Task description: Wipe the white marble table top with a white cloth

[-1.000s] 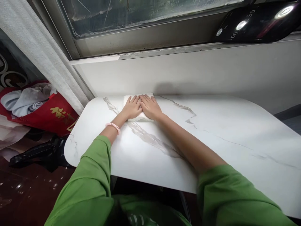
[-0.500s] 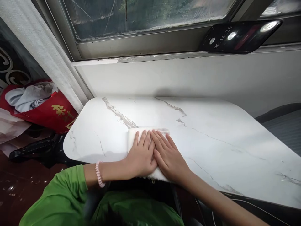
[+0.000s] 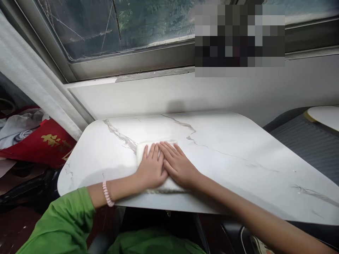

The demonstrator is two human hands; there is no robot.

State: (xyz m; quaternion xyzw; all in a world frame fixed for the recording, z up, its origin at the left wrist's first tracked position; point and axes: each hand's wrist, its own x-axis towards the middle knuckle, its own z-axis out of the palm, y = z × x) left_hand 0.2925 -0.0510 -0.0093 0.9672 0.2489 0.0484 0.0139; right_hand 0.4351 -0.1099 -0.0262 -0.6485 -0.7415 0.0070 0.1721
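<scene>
A folded white cloth (image 3: 173, 184), thick and soft-looking, lies on the white marble-patterned table (image 3: 227, 183) near its front edge. My left hand (image 3: 152, 167) presses flat on it with the fingers stretched out. Beside it, my right hand (image 3: 180, 165) is also laid flat on the cloth, its fingers angled to the left and touching the left hand. Both palms face down, and neither hand is wrapped around anything. The hands hide much of the cloth.
Behind the table runs a white wall below a metal-framed window (image 3: 92, 63). At the left are a pale curtain (image 3: 39, 70) and a red bag (image 3: 53, 141) holding light cloth. A grey ribbed seat (image 3: 299, 141) stands at the right. Part of the window area is pixelated.
Both hands and the white cloth have slid forward, away from the table's front edge, which now shows below the cloth. The view has also shifted to the right.
</scene>
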